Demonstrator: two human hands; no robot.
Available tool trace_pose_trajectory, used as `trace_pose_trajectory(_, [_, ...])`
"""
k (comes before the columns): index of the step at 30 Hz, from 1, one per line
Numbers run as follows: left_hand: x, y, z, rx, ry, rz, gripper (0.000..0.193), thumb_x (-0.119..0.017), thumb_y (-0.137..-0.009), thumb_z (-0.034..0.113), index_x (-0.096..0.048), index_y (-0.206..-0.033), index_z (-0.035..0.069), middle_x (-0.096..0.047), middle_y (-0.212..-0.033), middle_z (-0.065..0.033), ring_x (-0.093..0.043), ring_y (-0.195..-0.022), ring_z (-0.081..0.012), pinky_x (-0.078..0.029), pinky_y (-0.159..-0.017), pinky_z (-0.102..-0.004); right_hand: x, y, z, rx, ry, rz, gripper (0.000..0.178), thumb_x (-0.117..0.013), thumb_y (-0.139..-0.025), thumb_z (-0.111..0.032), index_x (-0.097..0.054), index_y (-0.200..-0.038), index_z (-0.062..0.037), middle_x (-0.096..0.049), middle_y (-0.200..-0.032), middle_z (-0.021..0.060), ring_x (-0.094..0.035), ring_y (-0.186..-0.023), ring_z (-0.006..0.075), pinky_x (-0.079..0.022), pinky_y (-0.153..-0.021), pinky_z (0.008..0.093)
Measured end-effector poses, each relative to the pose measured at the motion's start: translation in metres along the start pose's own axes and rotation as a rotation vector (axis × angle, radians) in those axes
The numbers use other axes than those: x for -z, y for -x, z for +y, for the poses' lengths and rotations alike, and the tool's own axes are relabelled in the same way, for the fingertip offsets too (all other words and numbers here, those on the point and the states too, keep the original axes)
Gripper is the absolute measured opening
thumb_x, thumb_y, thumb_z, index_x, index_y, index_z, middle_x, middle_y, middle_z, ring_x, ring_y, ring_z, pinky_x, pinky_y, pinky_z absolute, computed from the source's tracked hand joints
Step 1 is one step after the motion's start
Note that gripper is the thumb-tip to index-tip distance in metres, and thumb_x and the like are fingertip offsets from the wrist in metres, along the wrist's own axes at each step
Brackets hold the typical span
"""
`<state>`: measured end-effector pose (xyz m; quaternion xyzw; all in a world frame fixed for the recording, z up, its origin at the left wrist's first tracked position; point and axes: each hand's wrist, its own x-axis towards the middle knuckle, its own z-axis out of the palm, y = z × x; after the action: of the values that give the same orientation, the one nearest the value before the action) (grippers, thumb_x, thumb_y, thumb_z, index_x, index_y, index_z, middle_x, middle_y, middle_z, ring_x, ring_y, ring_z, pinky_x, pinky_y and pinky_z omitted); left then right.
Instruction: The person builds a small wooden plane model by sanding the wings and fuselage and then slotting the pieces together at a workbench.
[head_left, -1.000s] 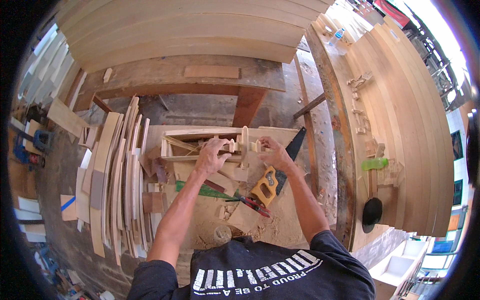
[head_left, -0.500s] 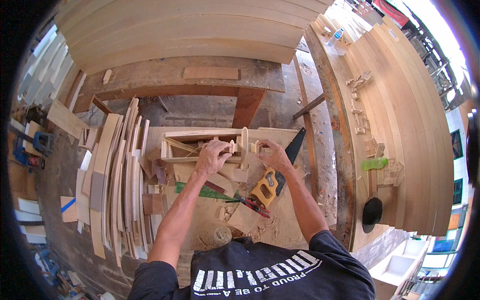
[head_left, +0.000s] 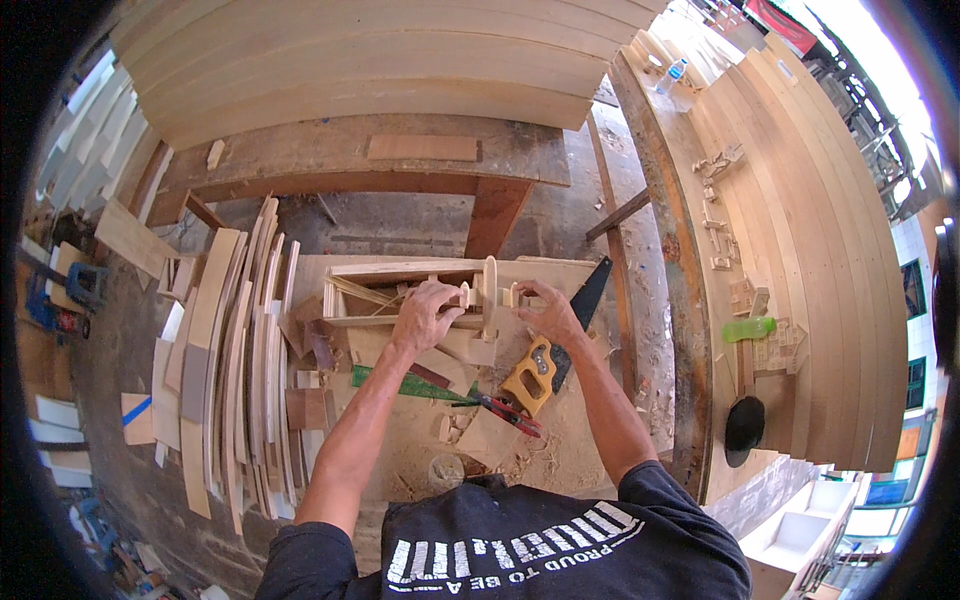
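Observation:
My left hand (head_left: 428,315) is closed, its fingertips pinching a small pale rounded wooden piece (head_left: 465,293). Opposite it, my right hand (head_left: 548,312) pinches a similar small wooden piece (head_left: 514,294). Between them stands a long narrow wooden part (head_left: 490,300) with a rounded top; whether the small pieces touch it, I cannot tell. Behind the left hand lies an open wooden box (head_left: 345,272) holding thin strips. A handsaw (head_left: 530,375) with a yellow handle and dark blade rests beside my right forearm.
On the worktop (head_left: 580,440) lie red-handled pliers (head_left: 505,412), a green strip (head_left: 425,386), offcuts, shavings and a small round tub (head_left: 446,468). Stacked boards (head_left: 225,370) stand at left. A bench (head_left: 330,150) is beyond. At right, a plank surface (head_left: 800,240) carries a green bottle (head_left: 750,328).

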<state>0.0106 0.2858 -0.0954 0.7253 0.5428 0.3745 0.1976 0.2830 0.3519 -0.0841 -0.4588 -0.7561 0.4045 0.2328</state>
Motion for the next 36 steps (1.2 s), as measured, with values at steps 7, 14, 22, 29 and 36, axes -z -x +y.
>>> trace_pose_trajectory(7, [-0.001,0.002,0.001,0.005,-0.044,-0.003,0.03,-0.074,-0.08,0.015,-0.065,-0.107,0.009,-0.067,-0.107,-0.0086,-0.06,-0.106,-0.0283,-0.045,-0.093,-0.0439,0.001,0.0,-0.003,-0.029,0.007,-0.007,0.05,-0.079,-0.076,-0.01,-0.061,-0.123,-0.0081,-0.067,-0.114,0.0097,-0.063,-0.107,0.0233,-0.048,-0.097,0.0367])
trace_pose_trajectory(14, [0.005,0.0,0.015,0.16,0.053,0.169,0.033,-0.074,-0.085,0.022,-0.064,-0.109,0.002,-0.068,-0.107,-0.0142,-0.063,-0.104,-0.027,-0.049,-0.089,-0.0412,0.006,0.001,0.0,0.035,-0.283,0.051,0.054,-0.075,-0.083,-0.022,-0.053,-0.128,-0.0032,-0.065,-0.114,0.013,-0.062,-0.107,0.0247,-0.049,-0.095,0.0371])
trace_pose_trajectory(22, [0.01,-0.015,-0.02,0.364,0.174,0.033,0.039,-0.072,-0.087,0.031,-0.068,-0.11,-0.001,-0.072,-0.093,-0.0147,-0.068,-0.08,-0.0218,-0.053,-0.074,-0.0358,0.009,-0.013,0.006,-0.376,-0.269,-0.098,0.041,-0.068,-0.091,-0.037,-0.067,-0.109,-0.0005,-0.066,-0.095,0.0059,-0.061,-0.092,0.0174,-0.048,-0.085,0.0332])
trace_pose_trajectory(29, [0.018,-0.038,-0.015,0.595,0.234,-0.4,0.042,-0.071,-0.088,0.041,-0.074,-0.105,0.002,-0.07,-0.082,-0.0036,-0.061,-0.07,-0.0129,-0.048,-0.063,-0.0317,0.014,-0.023,0.014,-0.4,-0.286,-0.197,0.037,-0.068,-0.091,-0.037,-0.074,-0.094,0.0002,-0.069,-0.087,0.0043,-0.061,-0.084,0.0147,-0.048,-0.08,0.0299])
trace_pose_trajectory(36, [0.017,-0.046,-0.02,0.619,0.187,-0.483,0.044,-0.075,-0.08,0.045,-0.077,-0.101,0.007,-0.074,-0.089,-0.0105,-0.067,-0.082,-0.0165,-0.051,-0.077,-0.0332,0.014,-0.029,0.012,-0.397,-0.281,-0.225,0.031,-0.072,-0.088,-0.032,-0.075,-0.087,-0.0009,-0.068,-0.079,0.0029,-0.06,-0.077,0.0128,-0.047,-0.073,0.0288])
